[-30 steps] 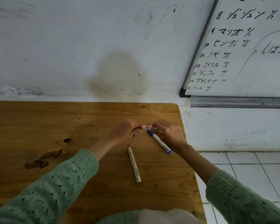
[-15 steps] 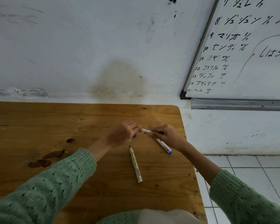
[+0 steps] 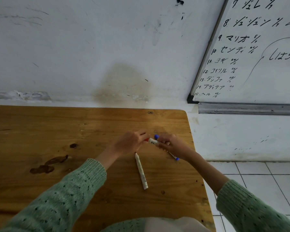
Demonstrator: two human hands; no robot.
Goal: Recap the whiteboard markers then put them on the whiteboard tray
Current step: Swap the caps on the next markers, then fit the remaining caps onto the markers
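A scuffed, stained white wall (image 3: 90, 47) is seen filling the back of the view, and a whiteboard (image 3: 258, 64) covered in handwritten lines is mounted on it at the right. Beneath the board the metal whiteboard tray (image 3: 248, 108) is seen; nothing can be made out lying in it from this angle. White floor tiles (image 3: 266, 190) are visible below it. The wooden table (image 3: 57, 139) is pushed against the wall, dark stains marked on its left part. Green knitted sleeves (image 3: 65, 198) are stretched across it. Both hands are brought together near the table's far right side: the left hand (image 3: 129, 144) is closed on the red end of a red marker (image 3: 151, 140), while the right hand (image 3: 172, 145) is curled around that marker's other end and a blue marker (image 3: 174, 156), a blue cap (image 3: 156, 136) apparently pinched at its fingertips. An uncapped marker (image 3: 141, 171) is left lying on the table just below the hands, untouched.
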